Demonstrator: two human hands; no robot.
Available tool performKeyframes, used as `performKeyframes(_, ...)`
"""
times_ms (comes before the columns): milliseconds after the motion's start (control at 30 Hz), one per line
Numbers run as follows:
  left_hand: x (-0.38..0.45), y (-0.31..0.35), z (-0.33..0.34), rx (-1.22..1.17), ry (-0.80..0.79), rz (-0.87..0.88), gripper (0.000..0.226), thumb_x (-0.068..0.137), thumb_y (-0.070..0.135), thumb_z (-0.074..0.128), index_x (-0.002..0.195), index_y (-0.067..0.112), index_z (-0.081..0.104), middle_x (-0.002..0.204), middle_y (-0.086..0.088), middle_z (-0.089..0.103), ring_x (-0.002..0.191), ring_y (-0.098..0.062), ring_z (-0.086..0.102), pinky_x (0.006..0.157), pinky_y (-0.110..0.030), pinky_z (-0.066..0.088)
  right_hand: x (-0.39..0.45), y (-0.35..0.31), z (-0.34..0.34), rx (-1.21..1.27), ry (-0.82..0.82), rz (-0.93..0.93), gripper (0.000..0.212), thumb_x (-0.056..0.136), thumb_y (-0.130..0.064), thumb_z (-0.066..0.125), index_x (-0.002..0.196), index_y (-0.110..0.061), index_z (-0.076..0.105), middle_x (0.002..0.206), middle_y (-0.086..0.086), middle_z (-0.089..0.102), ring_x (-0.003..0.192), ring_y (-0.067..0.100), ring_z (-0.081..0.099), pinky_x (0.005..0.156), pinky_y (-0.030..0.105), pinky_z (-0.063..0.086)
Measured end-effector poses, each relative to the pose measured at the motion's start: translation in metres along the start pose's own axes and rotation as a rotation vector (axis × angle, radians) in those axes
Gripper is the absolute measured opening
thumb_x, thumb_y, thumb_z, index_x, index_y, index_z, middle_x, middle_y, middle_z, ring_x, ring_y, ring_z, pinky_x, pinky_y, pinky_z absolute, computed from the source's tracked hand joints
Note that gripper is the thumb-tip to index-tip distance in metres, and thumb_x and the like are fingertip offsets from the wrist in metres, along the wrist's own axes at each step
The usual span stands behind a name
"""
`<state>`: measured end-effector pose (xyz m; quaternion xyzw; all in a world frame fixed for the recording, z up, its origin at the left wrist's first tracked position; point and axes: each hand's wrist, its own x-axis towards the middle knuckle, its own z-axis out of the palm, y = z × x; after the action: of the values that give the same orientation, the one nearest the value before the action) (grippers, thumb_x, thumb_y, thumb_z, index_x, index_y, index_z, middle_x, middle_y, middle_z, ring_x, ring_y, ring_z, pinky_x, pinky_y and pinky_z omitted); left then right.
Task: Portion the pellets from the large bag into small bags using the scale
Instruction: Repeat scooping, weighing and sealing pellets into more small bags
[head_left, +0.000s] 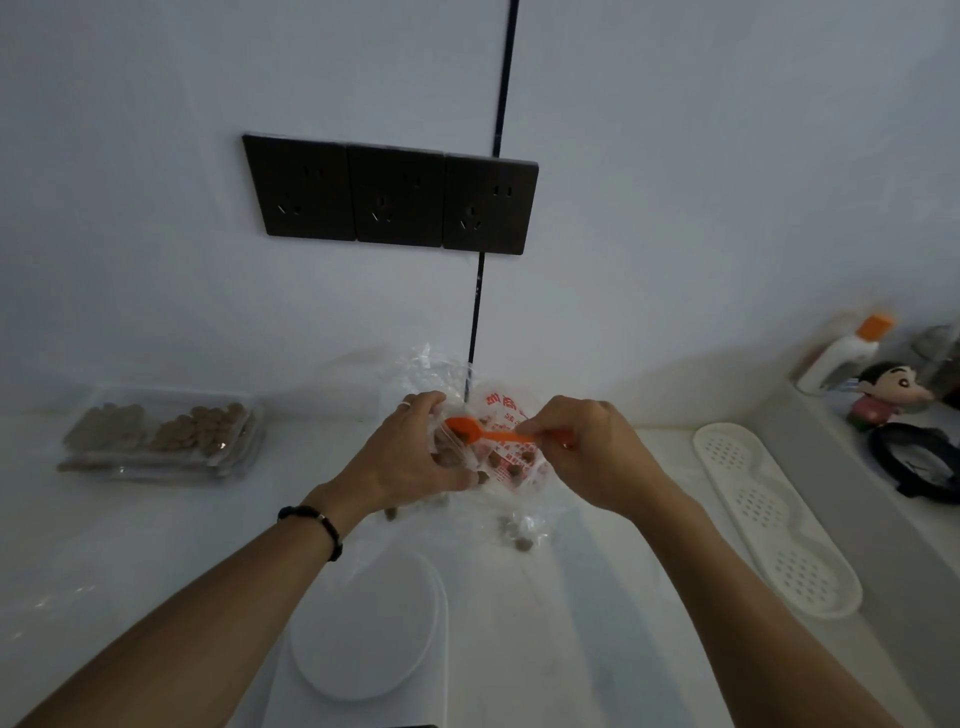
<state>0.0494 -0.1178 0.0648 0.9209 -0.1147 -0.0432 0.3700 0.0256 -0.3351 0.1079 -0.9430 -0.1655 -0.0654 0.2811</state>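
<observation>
While the head camera is looking down at a white counter (156, 545), both hands are working close to the wall. The left hand (410, 457) is curling its fingers around a small clear bag (441, 447), and some brown pellets (444, 457) are showing through the plastic under the fingers. The right hand (587, 447) is pinching the handle of an orange spoon (478, 428), and the bowl of the spoon is pointing toward the left hand, at the mouth of that small bag. Behind and under the spoon, the large bag (514, 462) with red print is lying on the counter, with pellets inside it. A few loose pellets are lying on the counter just in front of it. Nearer to the person, the scale (363, 634) with its round white plate is standing below the hands. At the left, a clear tray (161, 441) is holding brown pieces. At the right, a white perforated tray (779, 519) is lying, and 3 dark sockets (389, 195) are sitting on the wall above.
</observation>
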Motion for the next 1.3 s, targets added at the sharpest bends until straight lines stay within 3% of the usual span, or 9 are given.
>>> performKeyframes(267, 0.001, -0.001, 0.0, 0.012, -0.007, -0.023, 0.101, 0.066, 0.045, 0.085, 0.146, 0.017, 0.029, 0.143, -0.002, 0.04, 0.129, -0.018, 0.042, 0.103, -0.036, 0.041, 0.001, 0.004, 0.01, -0.108, -0.026, -0.148, 0.03, 0.091, -0.008, 0.057, 0.103, -0.029, 0.075, 0.099, -0.015, 0.071, 0.084, 0.009, 0.063, 0.072, 0.036, 0.054)
performKeyframes(367, 0.003, -0.003, 0.0, 0.051, 0.013, -0.013, 0.095, 0.067, 0.046, 0.084, 0.142, 0.019, 0.033, 0.138, 0.0, 0.043, 0.119, -0.014, 0.046, 0.091, -0.027, 0.042, 0.001, 0.006, 0.011, -0.06, 0.121, -0.141, 0.028, 0.089, -0.005, 0.06, 0.104, -0.024, 0.076, 0.093, -0.009, 0.071, 0.078, 0.008, 0.062, 0.067, 0.03, 0.054)
performKeyframes(433, 0.003, -0.007, -0.003, 0.078, 0.024, -0.033, 0.096, 0.066, 0.047, 0.083, 0.142, 0.019, 0.033, 0.138, 0.001, 0.044, 0.118, -0.013, 0.046, 0.089, -0.027, 0.043, 0.003, 0.006, 0.007, 0.103, 0.247, -0.001, 0.026, 0.087, -0.002, 0.061, 0.103, -0.016, 0.076, 0.09, -0.004, 0.071, 0.072, 0.007, 0.063, 0.063, 0.023, 0.051)
performKeyframes(500, 0.003, -0.012, -0.008, 0.115, 0.014, -0.061, 0.102, 0.063, 0.053, 0.082, 0.145, 0.019, 0.031, 0.143, 0.002, 0.042, 0.123, -0.015, 0.045, 0.094, -0.032, 0.045, 0.006, 0.01, 0.004, 0.191, 0.268, 0.194, 0.025, 0.087, -0.002, 0.06, 0.103, -0.013, 0.076, 0.093, -0.002, 0.072, 0.065, 0.004, 0.063, 0.056, 0.012, 0.046)
performKeyframes(633, -0.002, -0.02, -0.015, 0.179, 0.004, -0.067, 0.103, 0.06, 0.057, 0.078, 0.144, 0.019, 0.031, 0.142, 0.002, 0.042, 0.124, -0.015, 0.045, 0.097, -0.034, 0.045, 0.01, 0.028, 0.017, 0.18, 0.059, 0.466, 0.02, 0.085, -0.002, 0.055, 0.089, 0.001, 0.075, 0.092, 0.013, 0.075, 0.042, 0.003, 0.049, 0.041, 0.008, 0.036)
performKeyframes(800, -0.006, -0.027, -0.019, 0.294, 0.002, -0.036, 0.103, 0.061, 0.058, 0.077, 0.144, 0.021, 0.028, 0.141, 0.003, 0.042, 0.124, -0.015, 0.045, 0.093, -0.031, 0.045, 0.01, 0.037, 0.046, 0.245, -0.15, 0.689, 0.02, 0.09, -0.01, 0.058, 0.084, 0.001, 0.073, 0.08, 0.009, 0.067, 0.052, 0.013, 0.049, 0.042, 0.018, 0.037)
performKeyframes(1000, -0.008, -0.033, -0.022, 0.393, 0.001, 0.017, 0.103, 0.063, 0.061, 0.076, 0.145, 0.022, 0.026, 0.141, 0.002, 0.041, 0.124, -0.017, 0.046, 0.093, -0.036, 0.048, 0.029, 0.041, 0.074, 0.36, -0.111, 0.817, 0.016, 0.089, -0.01, 0.056, 0.095, 0.001, 0.067, 0.08, 0.006, 0.061, 0.054, 0.015, 0.049, 0.042, 0.021, 0.035)
performKeyframes(1133, -0.008, -0.038, -0.026, 0.405, 0.013, 0.025, 0.102, 0.064, 0.058, 0.076, 0.145, 0.022, 0.026, 0.14, 0.002, 0.042, 0.123, -0.016, 0.046, 0.091, -0.033, 0.048, 0.042, 0.04, 0.089, 0.409, -0.095, 0.811, 0.01, 0.089, -0.01, 0.055, 0.093, -0.004, 0.062, 0.098, 0.009, 0.066, 0.068, 0.02, 0.06, 0.048, 0.022, 0.041)
performKeyframes(1300, -0.007, -0.045, -0.027, 0.4, 0.01, 0.018, 0.101, 0.066, 0.057, 0.076, 0.146, 0.022, 0.025, 0.141, 0.003, 0.041, 0.124, -0.016, 0.045, 0.092, -0.032, 0.047, 0.055, 0.04, 0.098, 0.457, -0.07, 0.859, 0.014, 0.086, -0.006, 0.056, 0.093, 0.0, 0.066, 0.089, 0.011, 0.066, 0.061, 0.021, 0.056, 0.043, 0.022, 0.039)
